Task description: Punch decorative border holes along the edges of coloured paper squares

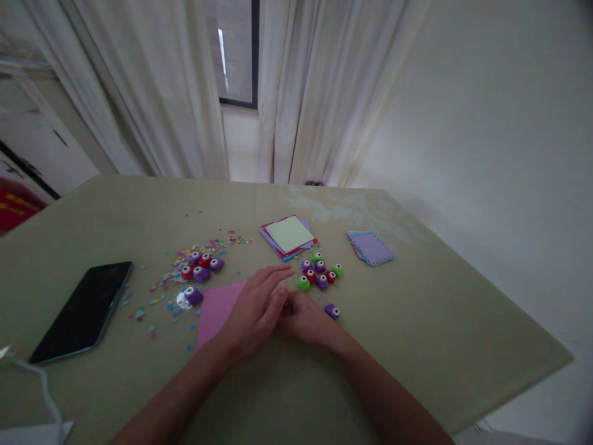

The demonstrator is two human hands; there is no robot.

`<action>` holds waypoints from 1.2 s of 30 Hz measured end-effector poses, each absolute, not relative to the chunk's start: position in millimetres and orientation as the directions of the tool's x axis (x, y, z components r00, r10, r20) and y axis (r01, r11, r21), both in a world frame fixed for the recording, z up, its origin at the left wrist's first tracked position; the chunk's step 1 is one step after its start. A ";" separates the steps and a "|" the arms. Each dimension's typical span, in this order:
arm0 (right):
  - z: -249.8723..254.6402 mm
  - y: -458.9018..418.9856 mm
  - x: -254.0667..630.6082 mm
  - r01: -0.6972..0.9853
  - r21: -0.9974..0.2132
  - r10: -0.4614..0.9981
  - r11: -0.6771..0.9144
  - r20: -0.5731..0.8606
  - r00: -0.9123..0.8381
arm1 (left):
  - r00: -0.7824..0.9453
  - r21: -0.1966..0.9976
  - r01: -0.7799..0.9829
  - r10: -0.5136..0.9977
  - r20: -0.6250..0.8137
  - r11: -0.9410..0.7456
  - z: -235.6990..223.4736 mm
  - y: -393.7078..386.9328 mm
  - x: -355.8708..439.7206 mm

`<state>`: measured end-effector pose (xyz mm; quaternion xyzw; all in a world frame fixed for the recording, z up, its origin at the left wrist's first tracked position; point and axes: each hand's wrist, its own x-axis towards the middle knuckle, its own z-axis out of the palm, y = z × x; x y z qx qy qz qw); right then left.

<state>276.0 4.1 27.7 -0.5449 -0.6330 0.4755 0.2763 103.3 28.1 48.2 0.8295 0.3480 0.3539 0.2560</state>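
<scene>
My left hand [254, 312] lies flat with fingers stretched out on a pink paper sheet [217, 309] in front of me. My right hand [306, 319] is curled shut just beside it, gripping something small that I cannot make out. A purple paper punch [332, 311] sits right next to my right hand. A cluster of green, purple and red punches [319, 273] stands just beyond my hands. Another group of purple and red punches [201, 266] lies to the left, with one more purple punch [193, 296] by the pink sheet's corner.
A stack of coloured paper squares [290, 236] topped by a yellow one lies beyond the punches. A smaller purple stack [371, 247] sits to the right. Paper confetti [162, 284] is scattered at left. A black phone [83, 312] lies near the table's [417, 321] left edge.
</scene>
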 end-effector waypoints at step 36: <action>52.0 17.4 267.1 0.842 -0.363 0.917 0.400 0.155 -0.368 | 0.661 0.394 0.613 0.718 0.217 -0.684 6.5 2.2 16.7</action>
